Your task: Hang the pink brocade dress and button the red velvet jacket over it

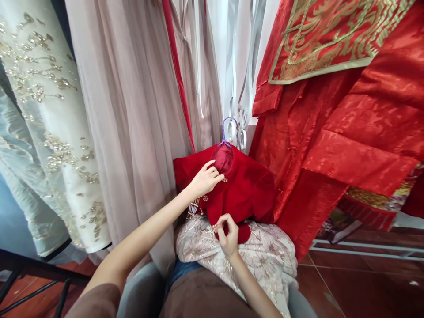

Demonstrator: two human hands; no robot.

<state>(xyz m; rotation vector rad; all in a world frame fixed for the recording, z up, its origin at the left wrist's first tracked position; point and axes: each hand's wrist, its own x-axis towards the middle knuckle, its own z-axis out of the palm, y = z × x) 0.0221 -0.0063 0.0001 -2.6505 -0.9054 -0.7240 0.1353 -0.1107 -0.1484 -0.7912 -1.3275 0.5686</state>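
Right hand pinching bead trim at lower front of red jacket, mid-frame. Left hand at its neck opening, fingers spread, grip unclear. Both hands block parts of the jacket front. Floral cloth under it, purple hanger above; pale pink fabric upper left, beaded white dress far left, red satin clothes right, black frame lower left. Jacket looks velvety, round-necked.

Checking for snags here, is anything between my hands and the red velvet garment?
Nothing visible: on the red velvet garment, your left hand is at the neckline, your right hand at beads lower down.
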